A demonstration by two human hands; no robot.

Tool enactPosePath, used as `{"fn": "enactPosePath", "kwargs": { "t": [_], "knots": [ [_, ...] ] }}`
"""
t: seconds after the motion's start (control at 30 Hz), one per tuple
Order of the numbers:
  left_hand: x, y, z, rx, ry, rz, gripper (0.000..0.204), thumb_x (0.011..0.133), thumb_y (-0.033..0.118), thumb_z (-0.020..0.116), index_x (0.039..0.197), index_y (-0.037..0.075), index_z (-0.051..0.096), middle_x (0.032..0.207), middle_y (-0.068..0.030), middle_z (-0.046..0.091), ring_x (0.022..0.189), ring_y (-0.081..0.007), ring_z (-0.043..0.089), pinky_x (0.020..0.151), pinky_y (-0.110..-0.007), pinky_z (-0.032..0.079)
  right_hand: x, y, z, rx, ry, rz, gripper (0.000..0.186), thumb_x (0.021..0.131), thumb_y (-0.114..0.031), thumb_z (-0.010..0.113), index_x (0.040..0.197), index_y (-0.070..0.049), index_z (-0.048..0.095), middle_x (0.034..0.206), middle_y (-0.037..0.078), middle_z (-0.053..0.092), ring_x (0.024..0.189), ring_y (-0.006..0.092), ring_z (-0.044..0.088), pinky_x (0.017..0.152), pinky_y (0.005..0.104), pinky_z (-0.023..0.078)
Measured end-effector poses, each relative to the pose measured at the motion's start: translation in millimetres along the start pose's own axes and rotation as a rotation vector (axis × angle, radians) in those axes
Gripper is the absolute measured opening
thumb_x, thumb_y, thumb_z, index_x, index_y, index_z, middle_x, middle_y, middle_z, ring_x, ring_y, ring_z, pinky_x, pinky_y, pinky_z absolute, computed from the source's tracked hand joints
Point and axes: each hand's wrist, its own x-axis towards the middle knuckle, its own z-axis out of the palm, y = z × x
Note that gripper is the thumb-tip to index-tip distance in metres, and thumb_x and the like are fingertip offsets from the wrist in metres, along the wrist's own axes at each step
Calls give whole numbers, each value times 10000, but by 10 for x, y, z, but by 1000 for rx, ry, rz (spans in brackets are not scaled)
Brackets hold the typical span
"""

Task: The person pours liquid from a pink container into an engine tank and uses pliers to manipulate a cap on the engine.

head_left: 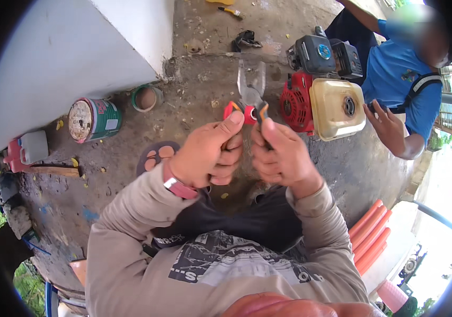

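The concrete floor (131, 142) carries all items in view. One white wall (67, 53) stands at upper left.

One small engine (321, 90) — red housing, black top, cream fuel tank — sits at upper right. A second person in a blue shirt (395, 74) crouches just beside it; that person's hand (387, 124) is spread open near the tank, and contact cannot be confirmed.

A stack of orange pipes (371, 235) lies at lower right; at least four show. One green-and-white can (95, 119) lies on its side near the wall, with one tape roll (146, 98) just beside it. One sandal (157, 156) lies on the floor left of the wearer's hands.

Hands, two in total, both raised in front of the chest:
- Left hand (207, 156) — fingers curled shut around one handle of the pliers (251, 98), thumb pressed up along it. One pink wristband (179, 186) sits on this wrist.
- Right hand (281, 156) — fingers curled shut around the other handle, thumb pointing up.

The pliers, one pair, stand nose-up between the two thumbs, above the hands. The metal jaws are spread apart; the red-and-orange grips show just above the fingers.
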Motion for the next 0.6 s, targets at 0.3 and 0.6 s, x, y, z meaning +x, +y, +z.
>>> {"fn": "enactPosePath", "kwargs": {
  "t": [0.3,0.6],
  "knots": [
    [-12,-42,-22,-99,64,93,530,977,599,398,712,140,378,515,50,264,377,-87,206,356,-264,193,181,126,286,10,189,10,398,1033,-435,405,817,-101,429,539,-50,320,389,49,265,341,228,213],
    [-167,49,-48,125,-142,-56,535,957,593,461,724,115,399,519,30,288,385,-85,223,355,-257,189,-197,-111,-15,-214,-97,11,375,1036,-408,415,797,-119,431,550,-66,325,401,39,284,345,225,219]
  ]
}}
